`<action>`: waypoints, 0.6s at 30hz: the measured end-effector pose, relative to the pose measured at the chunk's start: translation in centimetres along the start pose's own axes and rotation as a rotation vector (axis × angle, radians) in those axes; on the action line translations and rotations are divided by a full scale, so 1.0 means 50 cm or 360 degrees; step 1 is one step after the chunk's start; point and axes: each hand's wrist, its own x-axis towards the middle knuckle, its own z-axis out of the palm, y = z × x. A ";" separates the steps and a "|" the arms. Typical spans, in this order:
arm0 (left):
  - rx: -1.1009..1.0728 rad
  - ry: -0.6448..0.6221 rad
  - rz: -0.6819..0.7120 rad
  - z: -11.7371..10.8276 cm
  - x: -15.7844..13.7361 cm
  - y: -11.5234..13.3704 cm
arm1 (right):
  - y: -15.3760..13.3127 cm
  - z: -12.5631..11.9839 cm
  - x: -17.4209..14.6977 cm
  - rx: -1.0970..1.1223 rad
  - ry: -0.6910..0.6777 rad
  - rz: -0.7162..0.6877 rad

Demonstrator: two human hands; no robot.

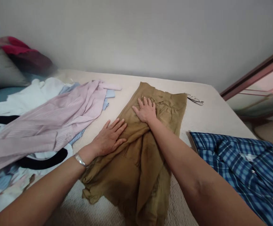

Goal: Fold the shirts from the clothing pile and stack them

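An olive-brown garment [129, 169] with a gathered band lies spread over the bed; whether it is a skirt or trousers I cannot tell. Its far end is fairly flat, while the near part is bunched in folds and twisted. My left hand [110, 136] rests flat on its left edge, fingers spread, a silver bracelet on the wrist. Farther up, my right hand [146, 110] presses palm down near the gathers, its fingers apart. Neither hand grips the cloth.
A heap of clothes lies at the left, with a pale pink striped shirt [72, 113] on top. To the right is a folded blue plaid shirt [235, 157]. Glasses [195, 99] lie by the garment's far right corner. A grey pillow [2, 66] leans at the far left. A wall [136, 37] stands behind.
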 end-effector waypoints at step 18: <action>-0.0018 0.0051 0.0041 -0.008 -0.002 0.001 | -0.003 0.000 -0.006 0.0059 -0.0002 -0.0009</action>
